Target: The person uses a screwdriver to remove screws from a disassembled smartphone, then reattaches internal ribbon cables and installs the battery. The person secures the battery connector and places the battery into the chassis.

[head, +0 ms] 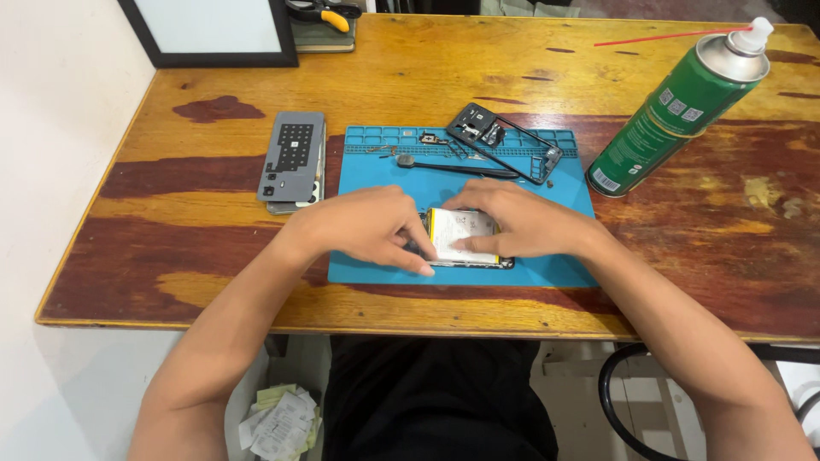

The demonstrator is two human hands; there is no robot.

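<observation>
An opened phone (465, 238) with a white battery showing lies on the blue repair mat (547, 271). My left hand (367, 226) grips the phone's left side, fingers curled over its edge. My right hand (521, 220) rests on the phone's right side, with fingertips pressing on the white battery. Both hands cover much of the phone. Behind them on the mat lie a black phone frame (506, 141) and a thin black tool (453, 166).
A green spray can (675, 107) with a red straw lies tilted at the right. A grey phone back cover (293, 155) sits left of the mat on the wooden table (171, 222). A dark picture frame (209, 32) and yellow-handled pliers (329, 13) are at the far edge.
</observation>
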